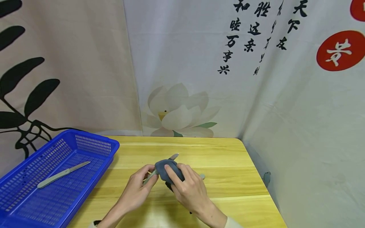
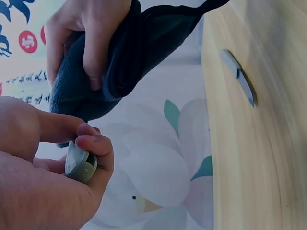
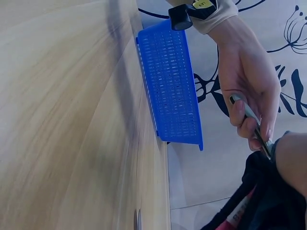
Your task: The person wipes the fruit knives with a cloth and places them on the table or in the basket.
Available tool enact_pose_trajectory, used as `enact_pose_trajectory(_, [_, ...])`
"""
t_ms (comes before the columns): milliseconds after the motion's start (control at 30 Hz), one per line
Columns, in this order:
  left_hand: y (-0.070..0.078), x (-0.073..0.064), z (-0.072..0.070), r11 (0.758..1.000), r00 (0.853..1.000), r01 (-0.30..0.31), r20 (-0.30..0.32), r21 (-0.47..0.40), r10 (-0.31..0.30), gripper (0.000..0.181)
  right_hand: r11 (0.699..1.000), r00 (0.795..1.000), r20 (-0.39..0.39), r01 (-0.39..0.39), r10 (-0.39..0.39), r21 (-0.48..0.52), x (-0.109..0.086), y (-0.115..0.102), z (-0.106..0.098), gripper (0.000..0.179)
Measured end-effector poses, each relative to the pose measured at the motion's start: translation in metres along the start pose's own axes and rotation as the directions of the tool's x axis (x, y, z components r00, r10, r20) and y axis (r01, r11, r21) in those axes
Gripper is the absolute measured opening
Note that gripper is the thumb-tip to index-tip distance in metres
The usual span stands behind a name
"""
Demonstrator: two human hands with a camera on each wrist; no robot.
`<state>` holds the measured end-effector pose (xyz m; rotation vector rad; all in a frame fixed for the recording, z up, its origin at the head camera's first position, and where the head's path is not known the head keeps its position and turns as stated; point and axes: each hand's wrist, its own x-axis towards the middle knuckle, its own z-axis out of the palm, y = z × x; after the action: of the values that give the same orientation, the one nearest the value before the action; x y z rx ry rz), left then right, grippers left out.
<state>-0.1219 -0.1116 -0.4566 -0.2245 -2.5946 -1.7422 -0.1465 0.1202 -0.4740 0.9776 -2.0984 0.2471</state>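
Observation:
My left hand point(image 1: 134, 191) grips the pale green handle of a small knife point(image 1: 149, 178). With my right hand point(image 1: 190, 187) I hold a dark blue-grey cloth point(image 1: 169, 170) folded over the knife's blade. Only the blade's tip pokes out beyond the cloth; the rest of it is covered. In the left wrist view, the fingers of the left hand point(image 2: 57, 158) curl round the handle's end, and the cloth point(image 2: 110, 67) hangs loose from the other hand. A second green-handled knife point(image 2: 237, 72) lies on the table, mostly hidden behind my right hand in the head view.
A blue mesh basket point(image 1: 112, 148) stands at the table's left, with another green-handled knife point(image 1: 63, 174) lying in it. The wooden table point(image 1: 228, 158) ends at a printed curtain point(image 1: 188, 63) behind and to the right.

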Motion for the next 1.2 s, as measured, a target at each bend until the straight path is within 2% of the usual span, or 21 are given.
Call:
enact_pose_trajectory(167, [0.0,-0.002,-0.001,1.0,1.0,-0.017,-0.003,0.0,0.017,0.021,1.0,1.0,0.0,-0.008,0.008,-0.02,0.001,0.001,0.0,0.074])
enact_pose_trajectory(400, [0.0,-0.003,0.0,1.0,1.0,-0.005,-0.005,0.014,0.005,0.017,0.998,0.999,-0.013,-0.038,0.037,-0.052,0.0,0.011,0.001,0.073])
enact_pose_trajectory(867, [-0.003,-0.005,-0.004,0.998,0.999,-0.049,-0.018,0.045,0.049,0.015,0.99,0.993,-0.003,-0.119,0.119,-0.08,-0.004,0.033,-0.001,0.07])
enact_pose_trajectory(1033, [-0.006,-0.007,-0.005,0.989,0.992,-0.117,-0.029,0.089,0.12,0.015,0.986,0.991,-0.014,-0.137,0.136,-0.093,-0.005,0.043,-0.002,0.069])
enact_pose_trajectory(1200, [-0.01,-0.007,-0.006,0.96,0.971,-0.224,-0.053,0.168,0.235,0.016,0.977,0.983,-0.012,-0.186,0.185,-0.107,-0.01,0.056,-0.006,0.068])
